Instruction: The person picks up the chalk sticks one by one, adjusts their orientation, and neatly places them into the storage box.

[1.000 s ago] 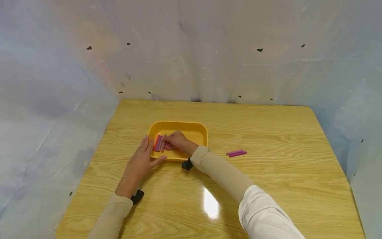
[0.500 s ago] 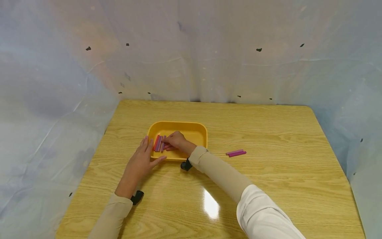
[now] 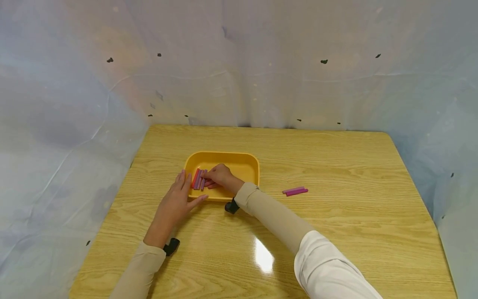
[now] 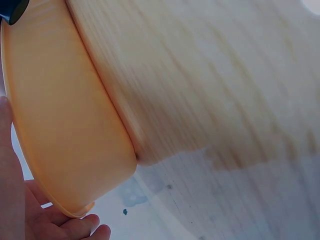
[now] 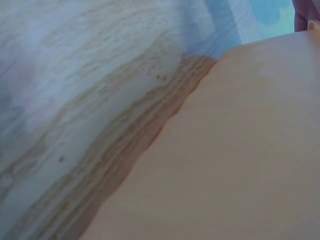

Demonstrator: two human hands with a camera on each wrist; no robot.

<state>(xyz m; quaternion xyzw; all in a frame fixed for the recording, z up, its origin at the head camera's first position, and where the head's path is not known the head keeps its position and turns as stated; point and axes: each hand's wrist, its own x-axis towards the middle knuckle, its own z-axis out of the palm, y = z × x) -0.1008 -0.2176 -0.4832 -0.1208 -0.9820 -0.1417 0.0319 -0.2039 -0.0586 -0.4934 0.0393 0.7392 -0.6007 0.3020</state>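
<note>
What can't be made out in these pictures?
Head view: the right hand covers part of the pink sticks in the tray; whether it pinches or only touches a purple stick is too small to tell.
Left wrist view: the tray's wall hides its contents.
Right wrist view: the frame's edge cuts off part of the left hand.

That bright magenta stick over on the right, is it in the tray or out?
Out. The magenta stick lies on the table, right of the yellow tray and apart from it, beside a paler stick.
</note>
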